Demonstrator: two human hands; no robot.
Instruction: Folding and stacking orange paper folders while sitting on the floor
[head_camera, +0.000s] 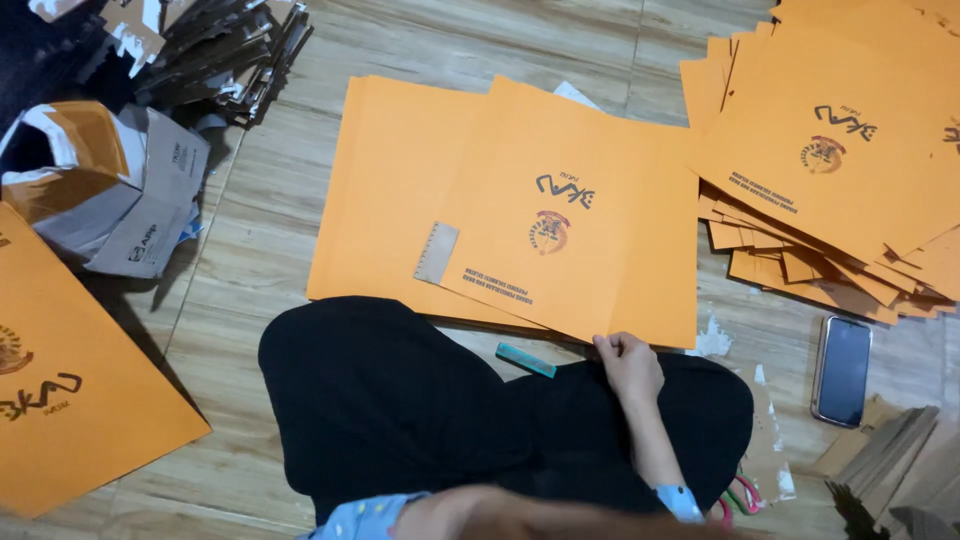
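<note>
Wood-patterned floor tiles (250, 250) carry everything, and the person sits cross-legged on them in black trousers. One right hand (628, 365) shows, with fingers curled and pinching the near edge of the top orange folder (580, 220), which lies flat just ahead of the knees on one more orange sheet (385, 190) spread beneath it. One small grey ruler-like strip (437, 253) rests on the folder's left edge. One teal pen-like stick (526, 360) lies on the floor between folder and legs. A loose pile of orange folders (830, 160), too many to count, is fanned at the upper right, and one further orange folder (70, 390) lies at the left. One phone (842, 370) sits face up at the right. Grey cardboard scraps (110, 190) are heaped at the upper left. The left hand is out of sight, only a blurred forearm at the bottom edge
</note>
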